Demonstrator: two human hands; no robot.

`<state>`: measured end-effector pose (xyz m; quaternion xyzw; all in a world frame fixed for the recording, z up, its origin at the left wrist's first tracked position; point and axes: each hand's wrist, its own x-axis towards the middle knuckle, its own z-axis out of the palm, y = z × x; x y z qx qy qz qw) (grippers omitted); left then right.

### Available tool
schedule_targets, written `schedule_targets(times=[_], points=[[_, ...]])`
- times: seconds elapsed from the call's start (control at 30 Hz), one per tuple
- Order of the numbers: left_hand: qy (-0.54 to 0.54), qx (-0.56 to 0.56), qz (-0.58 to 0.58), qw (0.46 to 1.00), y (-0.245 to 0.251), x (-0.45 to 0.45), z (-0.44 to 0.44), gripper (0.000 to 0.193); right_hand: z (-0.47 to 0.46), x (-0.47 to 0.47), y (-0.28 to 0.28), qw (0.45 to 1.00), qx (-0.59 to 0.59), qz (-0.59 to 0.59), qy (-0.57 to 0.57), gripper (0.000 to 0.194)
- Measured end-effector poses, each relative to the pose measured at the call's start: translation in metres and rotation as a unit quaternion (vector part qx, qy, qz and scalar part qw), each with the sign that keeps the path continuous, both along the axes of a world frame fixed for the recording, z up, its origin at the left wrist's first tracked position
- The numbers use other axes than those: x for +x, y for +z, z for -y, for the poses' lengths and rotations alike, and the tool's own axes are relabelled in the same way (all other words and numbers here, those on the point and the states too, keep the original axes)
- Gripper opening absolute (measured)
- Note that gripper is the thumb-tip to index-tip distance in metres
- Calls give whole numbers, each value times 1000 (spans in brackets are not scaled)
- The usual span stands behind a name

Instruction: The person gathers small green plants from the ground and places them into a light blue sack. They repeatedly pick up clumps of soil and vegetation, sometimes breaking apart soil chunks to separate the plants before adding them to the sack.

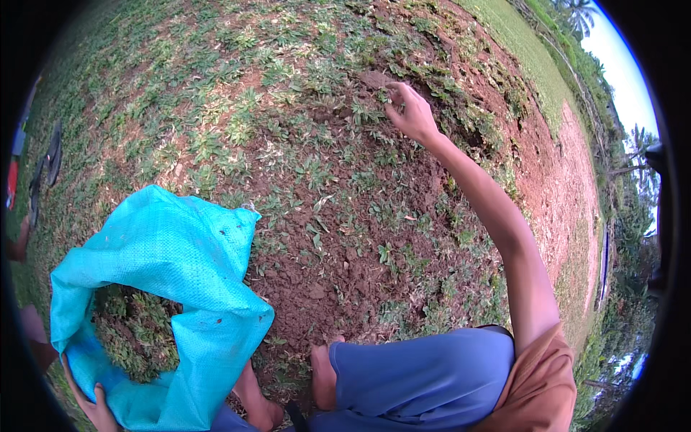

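At the lower left, a turquoise woven plastic sack point(178, 243) stands with its mouth open, and uprooted weeds with soil point(137, 335) show inside it. My left hand point(92, 402) grips the sack's rim at the bottom left, the thumb and fingers on either side of the fabric. My right hand point(413, 113) is stretched far out over the ground, its fingers apart and slightly bent, close to low green weeds point(367, 110) and a clod of brown soil point(375, 80). Nothing is plainly held in it, though the fingertips partly overlap the plants.
Loose brown soil point(324, 291) with scattered weeds lies before my bare feet point(324, 375). Another person's bare limb point(19, 240) and dark items like footwear point(53, 156) appear at the left edge. A reddish dirt strip point(575, 200), grass and trees lie to the right.
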<state>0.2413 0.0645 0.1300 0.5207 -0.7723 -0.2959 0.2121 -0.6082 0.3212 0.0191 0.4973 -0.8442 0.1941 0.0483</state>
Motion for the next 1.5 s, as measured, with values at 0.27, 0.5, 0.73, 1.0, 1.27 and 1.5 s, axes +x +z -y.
schedule_targets(times=[0.27,0.5,0.73,1.0,1.27,1.5], points=[[-32,-36,93,995,-22,4,34,84,26,-115,-58,979,154,60,-116,102],[-10,-36,120,992,-7,0,2,83,44,-91,-54,975,193,57,-92,106],[2,15,36,999,6,-20,-19,81,-16,8,-11,772,-40,609,-180,87],[6,79,-123,989,6,-40,-35,86,48,196,80,541,27,834,99,86],[52,44,-34,997,35,-54,-38,88,184,432,121,417,208,814,346,68],[63,18,-69,995,35,-43,-41,84,211,479,89,653,277,623,329,51]])
